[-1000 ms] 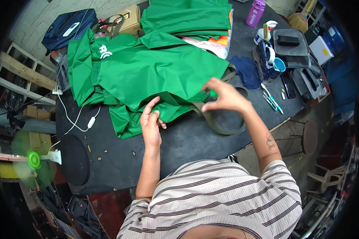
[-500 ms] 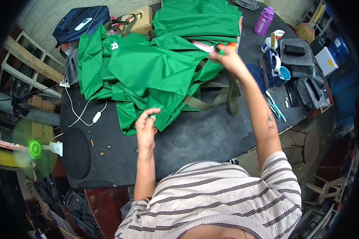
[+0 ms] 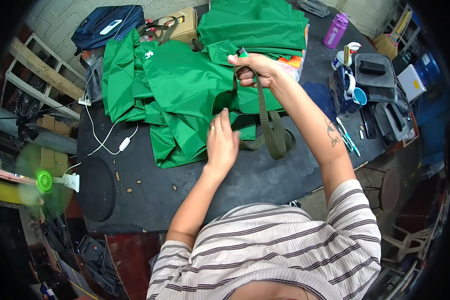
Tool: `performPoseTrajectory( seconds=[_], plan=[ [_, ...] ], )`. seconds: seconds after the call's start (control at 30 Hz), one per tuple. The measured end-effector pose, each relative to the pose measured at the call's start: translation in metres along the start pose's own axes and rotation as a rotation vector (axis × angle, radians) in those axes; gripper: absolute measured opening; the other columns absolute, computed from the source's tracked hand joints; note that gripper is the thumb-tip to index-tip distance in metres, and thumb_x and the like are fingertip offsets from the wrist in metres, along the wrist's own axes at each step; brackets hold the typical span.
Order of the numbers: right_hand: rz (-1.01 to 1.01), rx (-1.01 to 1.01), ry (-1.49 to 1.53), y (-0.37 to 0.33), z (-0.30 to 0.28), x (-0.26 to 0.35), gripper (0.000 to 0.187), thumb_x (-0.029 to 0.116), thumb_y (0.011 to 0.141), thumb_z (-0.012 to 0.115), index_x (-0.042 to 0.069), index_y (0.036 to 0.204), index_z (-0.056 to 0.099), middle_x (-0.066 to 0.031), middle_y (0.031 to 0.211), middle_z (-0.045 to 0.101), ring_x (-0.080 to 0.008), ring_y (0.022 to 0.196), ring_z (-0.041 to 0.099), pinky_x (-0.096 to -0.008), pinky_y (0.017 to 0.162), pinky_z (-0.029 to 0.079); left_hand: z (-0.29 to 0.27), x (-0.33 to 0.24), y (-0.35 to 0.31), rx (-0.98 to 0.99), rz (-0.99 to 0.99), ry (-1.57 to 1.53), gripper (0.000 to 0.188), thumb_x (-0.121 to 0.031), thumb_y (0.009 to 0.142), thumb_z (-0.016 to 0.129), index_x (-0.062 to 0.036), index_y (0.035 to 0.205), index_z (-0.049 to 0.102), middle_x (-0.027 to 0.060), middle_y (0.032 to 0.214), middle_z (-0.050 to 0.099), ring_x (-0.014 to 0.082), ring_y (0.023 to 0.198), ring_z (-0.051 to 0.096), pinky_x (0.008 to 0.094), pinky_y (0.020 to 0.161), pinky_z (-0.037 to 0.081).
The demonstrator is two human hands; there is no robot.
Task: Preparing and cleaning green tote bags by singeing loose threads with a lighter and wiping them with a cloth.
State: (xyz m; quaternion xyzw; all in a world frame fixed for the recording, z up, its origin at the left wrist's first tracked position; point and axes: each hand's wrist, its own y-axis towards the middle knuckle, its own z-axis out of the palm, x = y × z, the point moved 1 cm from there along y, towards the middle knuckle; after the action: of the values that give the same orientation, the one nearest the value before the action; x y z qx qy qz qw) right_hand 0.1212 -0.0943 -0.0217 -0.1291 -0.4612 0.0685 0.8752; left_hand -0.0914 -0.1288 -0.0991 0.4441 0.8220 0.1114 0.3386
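Observation:
A green fabric bag (image 3: pixel 180 95) lies spread and creased across the dark table. My right hand (image 3: pixel 257 70) is closed over its far right part, with an olive webbing strap (image 3: pixel 265 120) looped through its fingers. What looks like a small green lighter (image 3: pixel 242 52) with a dark top sticks up from the same fist. From there the strap hangs in a loop toward the table. My left hand (image 3: pixel 222 142), fingers stretched and held close together, is at the bag's near right edge, and I see nothing in its grip.
Folded green fabric (image 3: pixel 250 30) is stacked at the back. To the right stand a purple bottle (image 3: pixel 336 31), a blue mug (image 3: pixel 358 96) and grey trays (image 3: pixel 375 75). A white cable (image 3: pixel 97 147) crosses the left side, near a green clip fan (image 3: pixel 45 181). A blue bag (image 3: pixel 105 30) sits far left.
My right hand has moved left and nearer, and the strap now hangs from it. My left hand has moved right and farther in, its curled fingers now straightened. The bag's right side has shifted.

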Motion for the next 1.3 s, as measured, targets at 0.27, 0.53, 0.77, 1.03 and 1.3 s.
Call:
performPoseTrajectory(
  seconds=[0.27,0.53,0.77,1.03,1.3],
  plan=[
    [-0.131,-0.337,0.392,0.019,-0.056,0.042,0.035,0.021,0.092,0.059,0.013,0.066,0.038,0.0068,0.051,0.025,-0.0082,0.042,0.024,-0.0263,0.041,0.024,0.002,0.043,-0.035,0.259,0.172,0.147,0.037,-0.001,0.079,0.052,0.0009,0.115,0.057,0.0127,0.106,0.060,0.0307,0.098,0.059,0.0370,0.080,0.050],
    [-0.261,-0.092,-0.149,0.035,-0.031,0.042,0.022,0.022,0.091,0.059,0.005,0.101,0.051,-0.0118,0.089,0.067,-0.0209,0.074,0.059,-0.0364,0.060,0.049,-0.012,0.040,-0.026,0.477,-0.207,-0.689,0.058,-0.014,0.089,0.058,-0.0069,0.141,0.034,0.0205,0.130,0.048,0.0291,0.119,0.050,0.0366,0.099,0.040],
    [-0.556,-0.274,-1.321,-0.009,-0.008,0.006,0.032,0.030,0.090,0.060,-0.001,0.097,0.055,-0.0072,0.074,0.060,-0.0131,0.062,0.059,-0.0316,0.062,0.049,-0.024,0.021,0.053,0.357,-0.259,-1.249,0.065,-0.013,0.094,0.047,-0.0070,0.149,0.012,0.0148,0.146,0.029,0.0248,0.127,0.042,0.0366,0.104,0.033],
    [-0.421,-0.145,-1.439,-0.129,-0.079,-0.073,0.067,0.028,0.053,0.087,0.006,0.108,0.056,-0.0071,0.103,0.054,-0.0236,0.095,0.055,-0.0333,0.084,0.044,-0.046,0.032,0.083,0.169,-0.222,-1.626,0.077,-0.007,0.090,0.047,-0.0092,0.149,-0.003,0.0116,0.155,-0.006,0.0383,0.128,0.041,0.0427,0.100,0.041],
    [-0.420,-0.525,-0.811,-0.093,-0.127,-0.105,0.025,0.021,0.081,0.070,-0.001,0.075,0.059,-0.0019,0.065,0.061,-0.0058,0.065,0.053,-0.0280,0.058,0.043,-0.061,0.092,0.111,-0.249,-0.188,-1.621,0.071,-0.031,0.094,0.048,-0.0138,0.149,0.007,0.0201,0.147,0.012,0.0426,0.128,0.037,0.0552,0.103,0.035]
  ],
)
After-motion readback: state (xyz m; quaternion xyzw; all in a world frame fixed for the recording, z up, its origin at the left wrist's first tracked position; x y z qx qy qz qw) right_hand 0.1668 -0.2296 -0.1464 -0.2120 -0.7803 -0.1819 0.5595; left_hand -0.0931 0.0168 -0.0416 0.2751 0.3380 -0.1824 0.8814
